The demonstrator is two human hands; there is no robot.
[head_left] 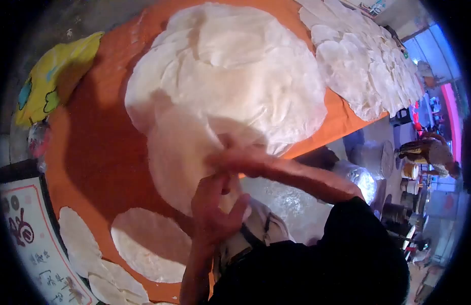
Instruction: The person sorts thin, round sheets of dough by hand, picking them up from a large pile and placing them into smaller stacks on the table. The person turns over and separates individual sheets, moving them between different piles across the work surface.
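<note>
A large overlapping pile of thin, pale round dough sheets point(235, 66) covers much of the orange cloth point(96, 137). One sheet point(174, 147) stretches from the pile's lower edge toward my body, under my hands. My left hand point(215, 206) is over that sheet's near edge, its thumb spread away from the fingers. Just above it, my right hand point(238, 158) reaches across the sheet. Motion blurs its fingers, and I cannot tell whether it grips the sheet. A separate round sheet point(149, 244) lies flat to the left of my left forearm.
More overlapping sheets point(365, 66) spread at the far right. Smaller sheets point(80, 241) lie at the lower left beside a white sign point(32, 244) with writing. A yellow cloth point(60, 76) sits at the left edge. Another person point(431, 152) is in the background, near metal drums point(372, 157).
</note>
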